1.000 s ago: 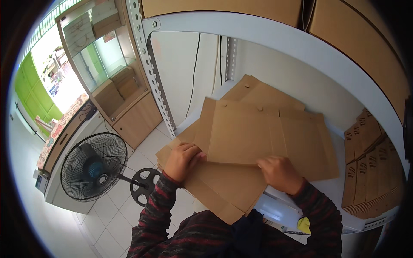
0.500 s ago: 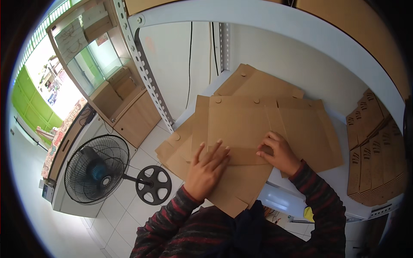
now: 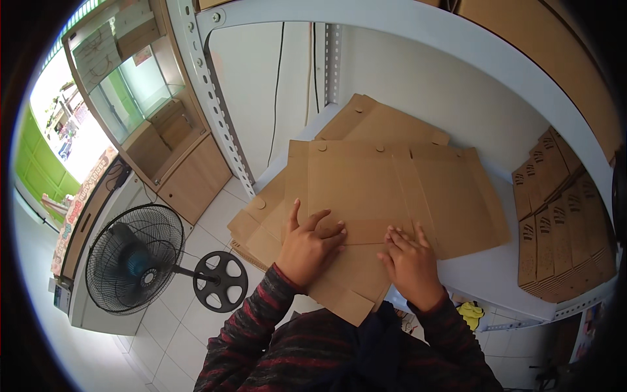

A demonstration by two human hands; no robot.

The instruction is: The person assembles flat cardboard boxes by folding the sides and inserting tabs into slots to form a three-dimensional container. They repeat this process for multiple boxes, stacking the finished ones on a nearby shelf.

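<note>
A flat brown cardboard box blank [image 3: 358, 186] with crease lines and small round tabs along its far edge lies before me, over other flat cardboard sheets [image 3: 382, 121]. On its left near part rests my left hand [image 3: 309, 249], fingers spread, by a crosswise crease. Across from it, my right hand [image 3: 413, 262] lies on the same crease with its fingers stretched out. Neither hand grips anything. A narrower flap [image 3: 346, 287] of cardboard reaches from the crease toward my body.
The sheets lie on a white metal shelf [image 3: 480, 281] with an arched-looking beam [image 3: 392, 14] above. Folded brown boxes [image 3: 565, 242] stand stacked at the right. At the left are a black fan [image 3: 135, 259] and a wooden glass cabinet [image 3: 196, 166]. A yellow cloth [image 3: 470, 315] shows below.
My right hand has come down and left, its curled fingers now straightened onto the crease. My left hand has shifted slightly left, index finger raised. The whole view has shifted a little.
</note>
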